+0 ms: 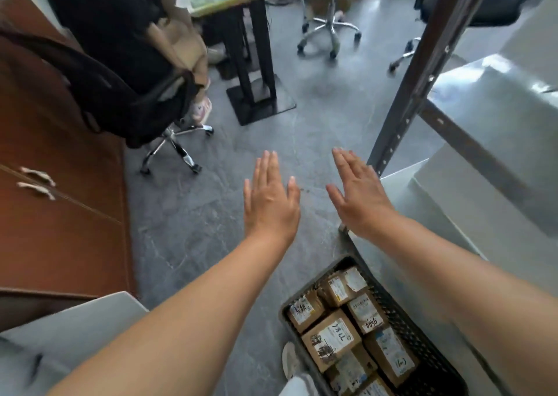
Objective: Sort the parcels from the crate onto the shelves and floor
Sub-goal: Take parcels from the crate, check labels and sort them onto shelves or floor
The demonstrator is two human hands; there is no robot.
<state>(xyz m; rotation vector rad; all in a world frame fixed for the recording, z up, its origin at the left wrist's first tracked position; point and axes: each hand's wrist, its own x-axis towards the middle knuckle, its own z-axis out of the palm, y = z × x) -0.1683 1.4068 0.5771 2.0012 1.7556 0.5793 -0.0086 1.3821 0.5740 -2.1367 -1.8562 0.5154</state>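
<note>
A dark plastic crate stands on the grey floor at the bottom right, below my right forearm. Several brown cardboard parcels with white labels fill it. My left hand and my right hand are both stretched out flat over the floor, palms down, fingers straight, holding nothing. They hover well beyond the crate, side by side and a little apart. A grey metal shelf unit rises on the right, with its slotted upright just beyond my right hand.
A brown wooden cabinet lines the left side. A person sits in a black office chair at the upper left, by a desk with a black pedestal leg. Two more wheeled chairs stand farther back.
</note>
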